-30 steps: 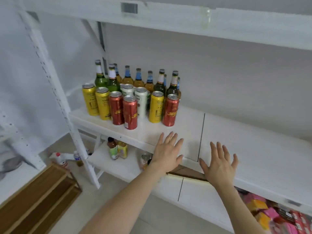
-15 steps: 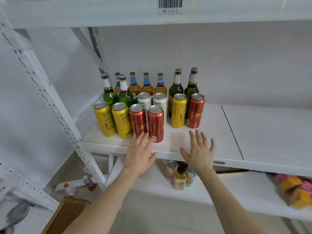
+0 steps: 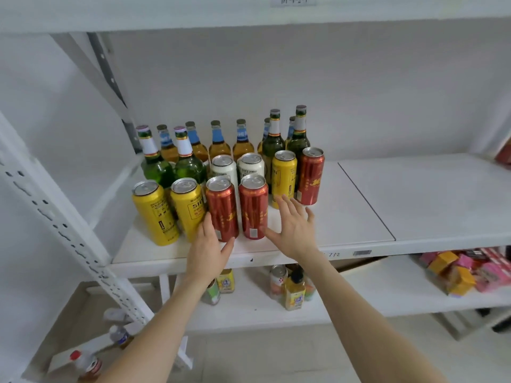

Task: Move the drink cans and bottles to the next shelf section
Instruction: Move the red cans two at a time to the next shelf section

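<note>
My left hand (image 3: 210, 250) is wide, fingers straight and thumb spread, holding nothing. Its fingers run up beside the lower left side of the left red can (image 3: 222, 208), in the gap to the nearer of two yellow cans (image 3: 186, 207); I cannot tell whether they touch it. My right hand (image 3: 294, 233) is also wide and holds nothing, with the fingers fanned. Its thumb points at the base of the right red can (image 3: 253, 207) and its fingertips reach up in front of a single yellow can (image 3: 283, 175).

All the drinks stand upright, crowded on the left section of the white shelf (image 3: 345, 217). Behind the two red cans are two white cans (image 3: 251, 165), and a far red can (image 3: 311, 175) stands just beside the single yellow one. Green bottles (image 3: 186, 158) and amber bottles (image 3: 218, 142) with blue neck labels fill the back rows. A dark seam (image 3: 365, 200) divides this section from the next section (image 3: 442, 194) to the right. On the lower shelf (image 3: 387, 294) sit a few small drinks and some bright boxes (image 3: 464, 272)
</note>
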### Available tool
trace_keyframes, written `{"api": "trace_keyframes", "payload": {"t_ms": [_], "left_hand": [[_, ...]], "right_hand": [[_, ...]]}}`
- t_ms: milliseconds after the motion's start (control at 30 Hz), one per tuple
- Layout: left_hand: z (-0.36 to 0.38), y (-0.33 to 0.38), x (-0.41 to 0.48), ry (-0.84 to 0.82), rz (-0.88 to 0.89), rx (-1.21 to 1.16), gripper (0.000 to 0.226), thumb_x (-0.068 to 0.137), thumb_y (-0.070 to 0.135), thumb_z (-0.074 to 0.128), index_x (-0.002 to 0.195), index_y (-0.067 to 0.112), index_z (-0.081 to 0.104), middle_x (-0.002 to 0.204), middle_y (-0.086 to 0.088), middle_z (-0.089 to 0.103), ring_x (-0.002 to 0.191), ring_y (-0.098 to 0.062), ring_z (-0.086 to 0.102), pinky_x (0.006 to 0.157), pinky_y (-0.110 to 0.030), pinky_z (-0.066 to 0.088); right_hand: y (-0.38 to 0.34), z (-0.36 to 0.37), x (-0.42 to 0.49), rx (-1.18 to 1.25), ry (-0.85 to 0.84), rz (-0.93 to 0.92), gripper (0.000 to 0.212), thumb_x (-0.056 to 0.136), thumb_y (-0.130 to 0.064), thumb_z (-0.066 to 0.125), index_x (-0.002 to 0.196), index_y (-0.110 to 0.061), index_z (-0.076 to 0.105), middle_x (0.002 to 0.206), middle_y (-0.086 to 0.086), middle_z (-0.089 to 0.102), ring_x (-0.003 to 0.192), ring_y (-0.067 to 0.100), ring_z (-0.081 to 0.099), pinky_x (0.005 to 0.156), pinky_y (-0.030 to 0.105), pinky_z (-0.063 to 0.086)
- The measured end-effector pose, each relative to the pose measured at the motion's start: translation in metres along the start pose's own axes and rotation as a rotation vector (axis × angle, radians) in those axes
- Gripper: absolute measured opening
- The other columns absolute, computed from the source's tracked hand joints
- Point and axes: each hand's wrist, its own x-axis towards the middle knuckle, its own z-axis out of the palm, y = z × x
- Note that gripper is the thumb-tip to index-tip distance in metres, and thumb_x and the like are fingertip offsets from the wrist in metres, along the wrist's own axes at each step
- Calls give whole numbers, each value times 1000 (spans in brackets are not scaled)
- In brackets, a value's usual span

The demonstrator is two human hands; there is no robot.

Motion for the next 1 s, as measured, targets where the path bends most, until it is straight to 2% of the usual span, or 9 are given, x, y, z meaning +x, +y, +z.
{"api": "trace_keyframes", "payload": {"t_ms": [167,300,400,500,667,767,900,1000], "left_hand": [[18,-6,13,21,-64,-298,85,88,28,72,153,8,21,152,-13,40,139,-27,40,112,-43,39],[28,-9,22,-4,-102,-460,80,89,24,71,152,13,24,151,-7,44,138,-21,42,114,-42,38],[34,-13,33,-54,-165,-568,71,90,22,70,149,13,31,146,-5,51,133,-22,49,111,-40,41],[39,-19,42,-86,-223,-619,71,87,26,74,145,17,36,139,-1,57,125,-20,55,99,-30,41],[45,-19,50,-60,-280,-682,74,75,28,85,135,20,41,131,0,61,116,-17,59,94,-29,44],[43,-19,51,-66,-288,-691,79,71,28,88,134,23,41,130,1,61,113,-14,59,95,-31,46],[33,-18,47,-100,-300,-644,87,65,30,91,137,29,41,133,4,60,118,-15,56,101,-36,45],[26,-16,37,-144,-306,-619,93,62,33,93,139,29,40,135,3,59,122,-17,55,104,-40,44]], "right_hand": [[-6,7,24,326,-65,20,84,85,-58,65,152,-24,29,153,-2,43,140,23,36,112,49,30],[-9,6,35,720,-195,50,72,86,-40,74,146,-22,38,140,-1,55,125,13,50,106,34,40],[-11,8,45,887,-249,79,61,84,-34,77,136,-21,49,128,-5,62,114,9,58,98,31,47],[-10,13,50,997,-269,109,59,80,-33,81,131,-24,53,124,-6,65,115,12,60,93,29,49],[-5,18,51,1160,-268,188,62,74,-24,86,128,-21,55,125,0,66,117,18,62,99,42,52],[-3,15,47,1195,-256,240,61,73,-21,87,126,-22,56,123,2,67,115,19,64,94,41,54],[-4,4,34,1268,-231,368,52,77,-20,84,121,-26,57,120,-3,68,109,14,65,79,31,53],[-4,-5,23,1319,-208,484,52,79,-25,82,124,-25,57,120,-4,67,108,14,64,88,41,52]]}}
